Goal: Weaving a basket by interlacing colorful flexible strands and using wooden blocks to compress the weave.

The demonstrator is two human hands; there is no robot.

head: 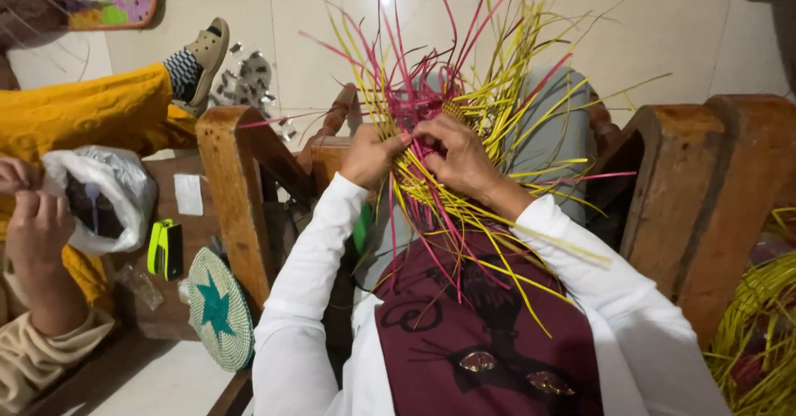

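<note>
weaving pink and yellow strips point(464, 134) — left hand point(371, 157), right hand point(454, 157) both pinching strands; small woven centre only, long loose ends left.

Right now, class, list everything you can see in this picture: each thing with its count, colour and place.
thin stiff weaving strips: many, pink and yellow, fanning out at centre
wooden chair arms: two, brown, either side of the lap
round woven mat with star: one, cream and teal, lower left
white plastic bag: one, left, held by another person's hand
neon-yellow and black gadget: one, left bench
coil of yellow strips: one, lower right
left hand: fingers gripping strips
right hand: fingers gripping strips
</note>
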